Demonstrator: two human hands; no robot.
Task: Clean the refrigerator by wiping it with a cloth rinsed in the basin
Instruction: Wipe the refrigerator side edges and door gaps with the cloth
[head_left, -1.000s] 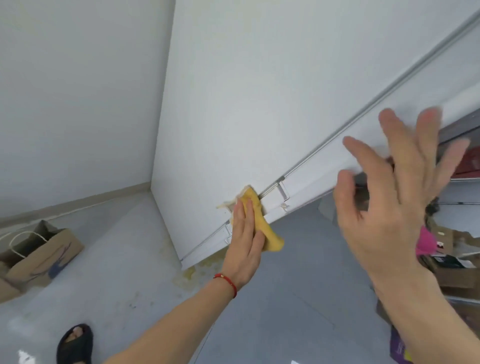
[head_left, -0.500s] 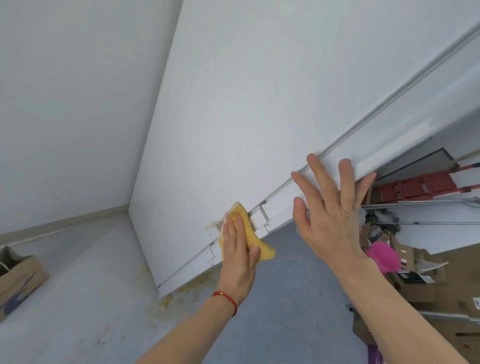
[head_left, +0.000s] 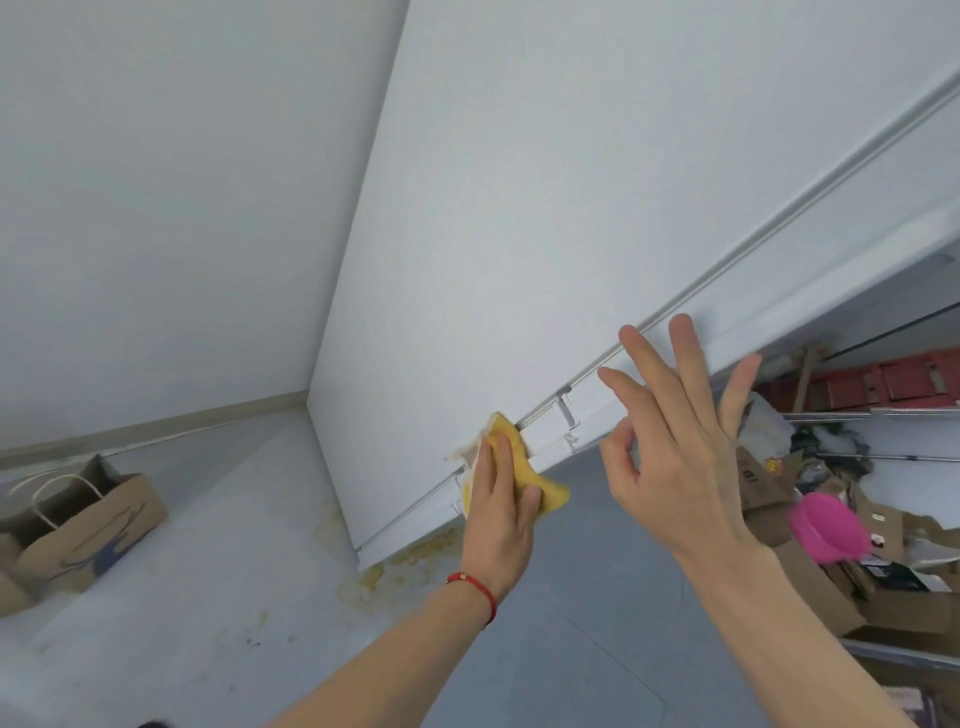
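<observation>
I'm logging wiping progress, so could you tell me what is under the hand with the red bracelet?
Under the left hand lies a yellow cloth, pressed flat against the refrigerator near its door seam. The surface beneath the cloth is covered, so its cleanliness cannot be seen.

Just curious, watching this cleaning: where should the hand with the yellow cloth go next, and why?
Probably slide the yellow cloth further along the seam of the refrigerator. The left hand presses it flat against the white side by the groove, while the right hand, fingers spread, holds nothing. Most of that groove looks not yet reached.
</observation>
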